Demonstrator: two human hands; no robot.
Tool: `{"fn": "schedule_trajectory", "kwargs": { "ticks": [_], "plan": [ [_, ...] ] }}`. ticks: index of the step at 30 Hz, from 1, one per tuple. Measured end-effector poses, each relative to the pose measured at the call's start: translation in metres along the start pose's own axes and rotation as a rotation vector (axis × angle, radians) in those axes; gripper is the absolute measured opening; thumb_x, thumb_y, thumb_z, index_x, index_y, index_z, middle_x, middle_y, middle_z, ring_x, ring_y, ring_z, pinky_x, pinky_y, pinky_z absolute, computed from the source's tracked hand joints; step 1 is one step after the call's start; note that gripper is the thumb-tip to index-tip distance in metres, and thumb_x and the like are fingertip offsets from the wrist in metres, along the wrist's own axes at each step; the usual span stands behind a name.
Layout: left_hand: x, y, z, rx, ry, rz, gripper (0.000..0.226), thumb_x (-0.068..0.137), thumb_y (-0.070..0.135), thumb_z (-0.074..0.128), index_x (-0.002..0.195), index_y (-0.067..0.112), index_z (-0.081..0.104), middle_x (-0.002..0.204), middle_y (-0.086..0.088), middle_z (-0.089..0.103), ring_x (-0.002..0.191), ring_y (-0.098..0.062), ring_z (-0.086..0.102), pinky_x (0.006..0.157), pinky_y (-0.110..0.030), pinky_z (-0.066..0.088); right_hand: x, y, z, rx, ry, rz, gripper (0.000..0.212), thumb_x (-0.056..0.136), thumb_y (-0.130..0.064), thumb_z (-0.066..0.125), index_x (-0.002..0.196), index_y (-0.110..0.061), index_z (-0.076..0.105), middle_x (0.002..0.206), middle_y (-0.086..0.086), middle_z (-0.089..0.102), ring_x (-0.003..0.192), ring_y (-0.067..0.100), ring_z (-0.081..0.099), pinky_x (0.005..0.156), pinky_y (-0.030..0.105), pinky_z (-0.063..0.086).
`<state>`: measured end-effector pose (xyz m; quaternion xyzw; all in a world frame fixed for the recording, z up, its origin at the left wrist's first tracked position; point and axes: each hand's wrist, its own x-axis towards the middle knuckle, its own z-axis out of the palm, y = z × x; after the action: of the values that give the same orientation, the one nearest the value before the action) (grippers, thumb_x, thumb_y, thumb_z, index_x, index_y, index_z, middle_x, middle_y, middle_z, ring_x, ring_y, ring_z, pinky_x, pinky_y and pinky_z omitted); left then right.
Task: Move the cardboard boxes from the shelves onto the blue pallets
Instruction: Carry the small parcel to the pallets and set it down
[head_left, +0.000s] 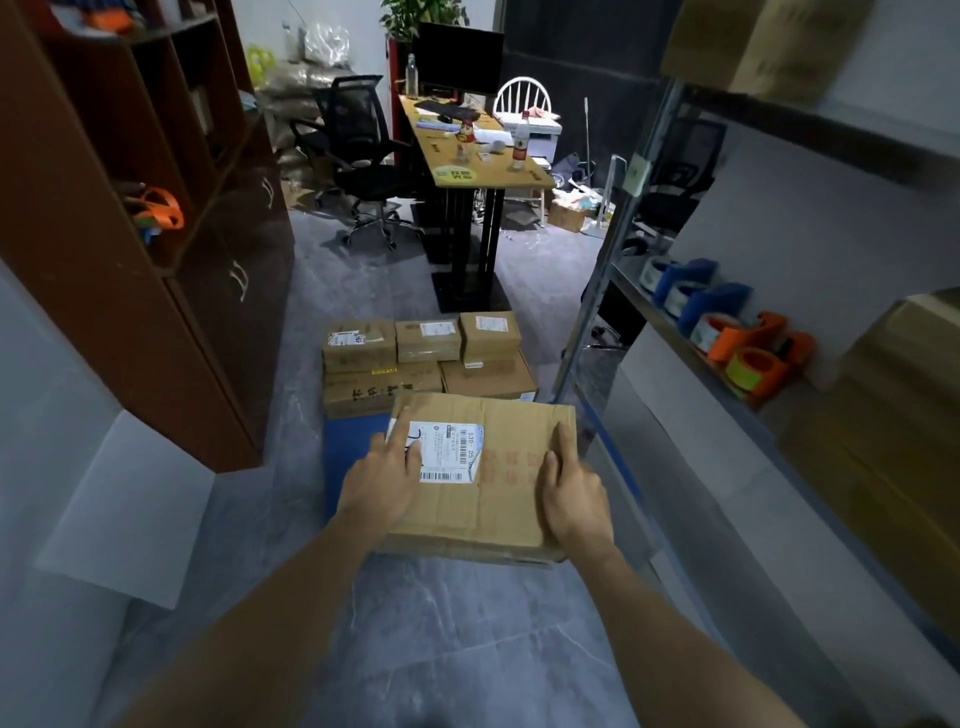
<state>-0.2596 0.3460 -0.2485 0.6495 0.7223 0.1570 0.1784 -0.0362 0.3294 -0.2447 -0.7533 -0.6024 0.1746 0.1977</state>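
Fingers (401, 441) straight, left hand (382, 483) and right hand (574, 499) press flat atop cardboard box (509, 519).

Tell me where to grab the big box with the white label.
Take the big box by its side edges, left hand on the left, right hand on the right, from the near side. It is wide and flat, its top offers no grip, and stacked boxes crowd its far side.

Both forearms (291, 597) rise from the bottom edge to mid-frame. The left hand (382, 480) lies flat, fingers spread. The right hand (574, 493) is palm-down, one finger straight, the others unclear.
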Motion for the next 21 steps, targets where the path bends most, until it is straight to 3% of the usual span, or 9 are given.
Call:
{"fn": "schedule_trajectory", "kwargs": {
  "ticks": [5,9,13,19,21],
  "plan": [
    [0.057,0.024,0.017,-0.015,0.037,-0.048,0.053,0.103,0.037,0.022,0.153,0.032,0.004,0.13,-0.015,0.045,0.1,-0.031,0.059,0.083,-0.04,0.046,0.072,0.009,-0.002,0.01,-0.021,-0.032,0.054,0.105,-0.036,0.026,0.156,-0.03,0.007,0.116,0.017,0.06,0.101,0.037,0.059,0.08,0.041,0.046],
    [0.103,0.056,0.026,-0.067,0.097,-0.075,0.052,0.103,0.034,0.03,0.152,0.024,0.018,0.129,-0.018,0.05,0.102,-0.036,0.058,0.081,-0.042,0.048,0.139,0.017,-0.012,0.04,-0.029,-0.092,0.053,0.105,-0.034,0.028,0.155,-0.03,0.01,0.111,0.018,0.063,0.096,0.037,0.061,0.079,0.046,0.051],
    [0.15,0.084,0.031,-0.039,0.104,-0.093,0.054,0.103,0.034,0.03,0.153,0.025,0.012,0.131,-0.02,0.05,0.106,-0.038,0.056,0.074,-0.038,0.039,0.199,0.025,-0.023,0.026,-0.063,-0.128,0.053,0.106,-0.034,0.026,0.156,-0.028,0.011,0.124,0.018,0.06,0.104,0.039,0.059,0.084,0.046,0.048],
    [0.203,0.105,0.05,-0.099,0.13,-0.106,0.053,0.103,0.035,0.028,0.153,0.026,0.013,0.149,-0.013,0.036,0.116,-0.031,0.055,0.089,-0.04,0.045,0.272,0.032,-0.025,0.011,-0.102,-0.151,0.052,0.106,-0.034,0.025,0.156,-0.029,0.013,0.13,0.017,0.056,0.11,0.038,0.056,0.089,0.045,0.047],
    [0.221,0.109,0.056,-0.106,0.113,-0.127,0.052,0.103,0.036,0.026,0.153,0.027,0.012,0.15,-0.013,0.035,0.115,-0.031,0.055,0.088,-0.04,0.046,0.294,0.034,-0.022,0.014,-0.111,-0.152,0.052,0.106,-0.034,0.025,0.156,-0.028,0.014,0.132,0.016,0.055,0.11,0.038,0.056,0.089,0.045,0.047]
  ]
}}
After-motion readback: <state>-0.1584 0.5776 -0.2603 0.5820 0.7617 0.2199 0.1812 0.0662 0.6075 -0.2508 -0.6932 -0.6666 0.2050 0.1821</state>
